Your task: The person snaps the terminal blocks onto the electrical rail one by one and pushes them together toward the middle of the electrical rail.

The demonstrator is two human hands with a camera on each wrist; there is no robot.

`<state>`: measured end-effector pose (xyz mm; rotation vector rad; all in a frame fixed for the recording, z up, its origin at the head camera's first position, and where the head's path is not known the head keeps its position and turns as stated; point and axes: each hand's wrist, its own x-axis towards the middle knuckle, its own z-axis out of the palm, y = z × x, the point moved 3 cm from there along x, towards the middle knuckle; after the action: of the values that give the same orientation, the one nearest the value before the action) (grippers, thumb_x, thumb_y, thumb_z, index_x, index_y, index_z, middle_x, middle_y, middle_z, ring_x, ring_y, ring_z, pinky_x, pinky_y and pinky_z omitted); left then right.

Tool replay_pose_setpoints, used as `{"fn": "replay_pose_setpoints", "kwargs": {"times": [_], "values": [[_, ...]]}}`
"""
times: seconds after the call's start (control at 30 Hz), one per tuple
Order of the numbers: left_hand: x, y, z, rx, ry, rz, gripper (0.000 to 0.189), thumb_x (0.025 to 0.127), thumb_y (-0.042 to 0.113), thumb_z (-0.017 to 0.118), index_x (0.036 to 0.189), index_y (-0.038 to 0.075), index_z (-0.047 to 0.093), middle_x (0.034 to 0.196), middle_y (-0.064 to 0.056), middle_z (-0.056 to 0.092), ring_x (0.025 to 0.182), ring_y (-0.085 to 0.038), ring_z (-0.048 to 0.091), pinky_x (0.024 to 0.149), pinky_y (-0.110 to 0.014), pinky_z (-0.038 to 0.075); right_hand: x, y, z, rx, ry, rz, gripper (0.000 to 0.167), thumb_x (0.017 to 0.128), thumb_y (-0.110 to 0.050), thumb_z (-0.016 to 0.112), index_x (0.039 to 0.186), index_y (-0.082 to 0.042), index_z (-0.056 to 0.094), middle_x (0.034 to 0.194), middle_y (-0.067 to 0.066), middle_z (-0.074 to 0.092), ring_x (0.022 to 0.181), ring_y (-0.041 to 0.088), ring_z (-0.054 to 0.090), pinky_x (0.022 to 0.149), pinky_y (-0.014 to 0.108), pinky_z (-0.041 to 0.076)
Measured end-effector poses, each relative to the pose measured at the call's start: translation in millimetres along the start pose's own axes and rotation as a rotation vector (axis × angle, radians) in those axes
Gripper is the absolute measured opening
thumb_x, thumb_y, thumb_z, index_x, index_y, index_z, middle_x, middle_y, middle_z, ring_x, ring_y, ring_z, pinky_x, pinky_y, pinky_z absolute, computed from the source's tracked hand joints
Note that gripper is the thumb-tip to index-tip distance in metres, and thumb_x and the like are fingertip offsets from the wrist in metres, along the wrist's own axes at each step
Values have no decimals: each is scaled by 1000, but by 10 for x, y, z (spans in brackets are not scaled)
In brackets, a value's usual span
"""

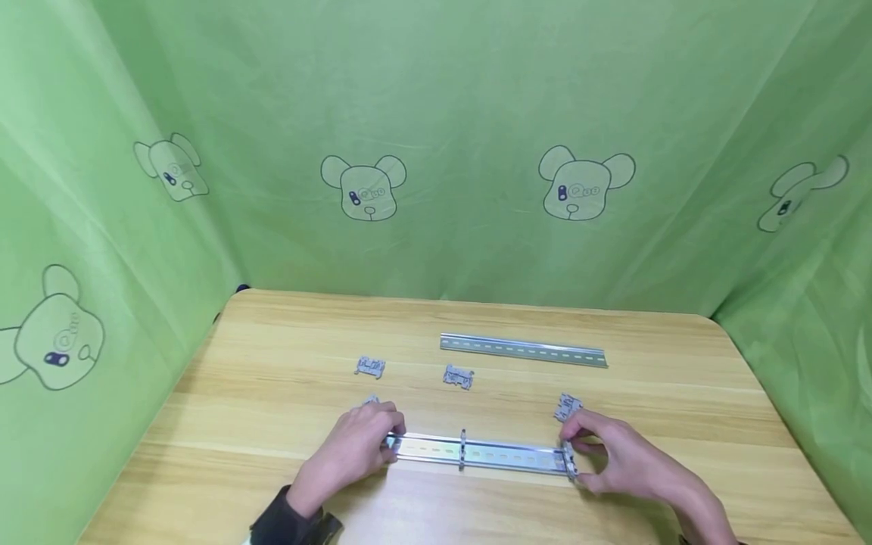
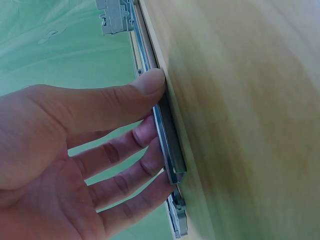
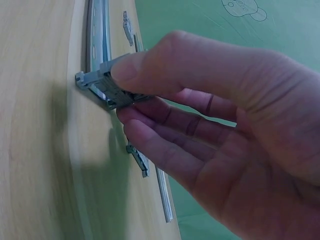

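Note:
A slotted metal DIN rail (image 1: 504, 456) lies across the near part of the wooden table. My left hand (image 1: 357, 446) grips its left end, thumb on the near edge and fingers along the far one. At the rail's right end my right hand (image 1: 623, 459) pinches a grey terminal block (image 3: 107, 82) between thumb and fingers. That block stands crosswise over the rail end. Another terminal block (image 1: 462, 450) stands upright on the rail, left of its middle. A loose terminal block (image 1: 568, 406) lies just beyond my right fingers.
Farther back lies a second DIN rail (image 1: 523, 350). Two loose terminal blocks, one at left (image 1: 370, 367) and one nearer the middle (image 1: 459, 377), rest on the table (image 1: 286, 378). Another block (image 1: 371, 400) is partly hidden behind my left hand. Green curtains (image 1: 470, 250) enclose the table.

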<state>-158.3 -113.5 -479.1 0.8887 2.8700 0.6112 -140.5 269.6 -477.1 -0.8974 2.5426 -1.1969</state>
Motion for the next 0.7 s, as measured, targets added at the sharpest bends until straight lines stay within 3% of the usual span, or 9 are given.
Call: {"fn": "replay_pose_setpoints", "kwargs": {"times": [0.2,0.43,0.7], "values": [[-2,-1,-1,-3,6,12,29,71,11,91,93,12,73,87,5,66,77,-10,58,69,-24,53,-5,-2,6,48,-18,54,50,69,2,87,111,-6,61,117,14,64,111,37,67,93,29,56],[1,-8,5,-5,7,10,29,71,11,92,93,13,73,87,6,66,77,-10,59,69,-25,53,22,-20,36,67,-1,16,50,68,7,84,110,-4,60,117,16,63,111,34,67,93,34,56],[11,-13,20,11,13,15,30,70,11,92,93,13,73,87,7,65,77,-10,58,68,-24,53,53,3,104,79,12,28,51,68,7,85,111,-3,60,115,15,62,109,34,68,93,32,56]]}}
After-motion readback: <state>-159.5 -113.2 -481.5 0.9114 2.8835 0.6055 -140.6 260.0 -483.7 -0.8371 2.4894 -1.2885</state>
